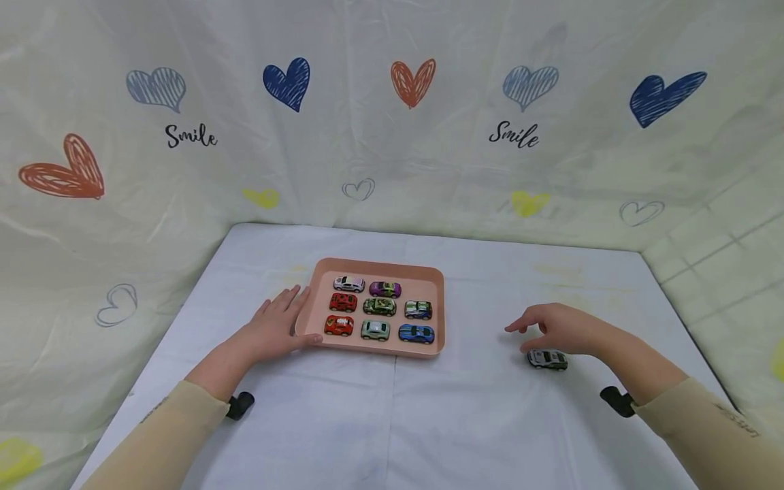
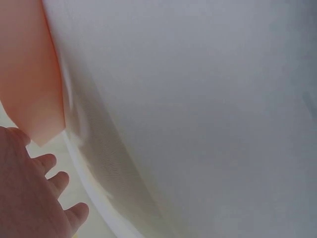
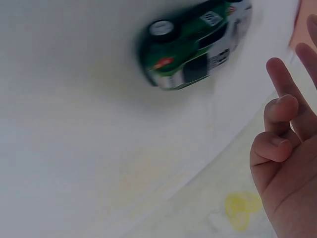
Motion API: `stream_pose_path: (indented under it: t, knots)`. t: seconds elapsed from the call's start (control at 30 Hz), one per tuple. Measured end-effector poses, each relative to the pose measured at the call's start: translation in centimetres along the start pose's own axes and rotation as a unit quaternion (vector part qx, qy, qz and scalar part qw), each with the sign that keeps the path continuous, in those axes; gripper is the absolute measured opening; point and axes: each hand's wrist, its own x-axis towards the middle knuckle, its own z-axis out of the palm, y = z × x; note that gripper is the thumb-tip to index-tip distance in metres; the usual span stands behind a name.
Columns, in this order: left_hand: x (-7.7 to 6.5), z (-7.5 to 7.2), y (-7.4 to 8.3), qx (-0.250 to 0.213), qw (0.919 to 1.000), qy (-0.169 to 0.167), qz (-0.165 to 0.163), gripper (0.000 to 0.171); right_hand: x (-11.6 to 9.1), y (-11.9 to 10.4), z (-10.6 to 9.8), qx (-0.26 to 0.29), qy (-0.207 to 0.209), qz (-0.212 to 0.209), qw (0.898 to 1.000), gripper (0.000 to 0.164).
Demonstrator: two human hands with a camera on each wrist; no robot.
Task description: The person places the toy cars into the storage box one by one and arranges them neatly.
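A pink rectangular tray (image 1: 422,272) lies on the white-covered table and holds several toy cars in rough rows. At its left edge rests my left hand (image 1: 274,330), fingers spread and thumb along the near corner. The left wrist view shows the tray's side wall (image 2: 32,64) beside the fingertips. To the right of the tray, one toy car (image 1: 548,359) stands alone, green and white in the right wrist view. Just over and beyond it hovers my right hand (image 1: 566,328), holding nothing, its index finger extended and other fingers loosely bent.
Inside the tray, a blue car (image 1: 416,333) sits at the near right corner and a red car (image 1: 339,325) at the near left. A purple car (image 1: 385,289) is in the far row. Behind the table hangs a white cloth (image 1: 361,150) printed with hearts.
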Motion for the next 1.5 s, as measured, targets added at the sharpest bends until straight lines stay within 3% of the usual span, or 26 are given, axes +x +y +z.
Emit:
stream_pose_path:
  t: [0.27,0.5,0.87,1.07,1.5]
  knots:
    - [-0.1,0.2,0.0,-0.007,1.0,-0.001,0.001,0.117,-2.1,1.4,0.3,0.011,-0.015,0.035,0.999,0.039]
    - [0.0,0.1,0.0,-0.007,1.0,0.003,-0.002,0.117,-3.0,2.8,0.8,0.015,-0.02,0.04,0.999,0.042]
    - [0.0,0.0,0.1,0.0,1.0,-0.001,0.0,0.117,-2.9,4.3,2.2,-0.005,-0.009,0.03,0.999,0.039]
    - [0.0,-0.1,0.0,0.008,1.0,-0.005,-0.003,0.116,-3.1,4.2,2.7,-0.006,0.0,0.04,0.999,0.037]
    - [0.3,0.4,-0.4,0.003,1.0,-0.001,0.0,0.118,-2.5,3.8,2.6,-0.023,0.032,0.01,0.999,0.037]
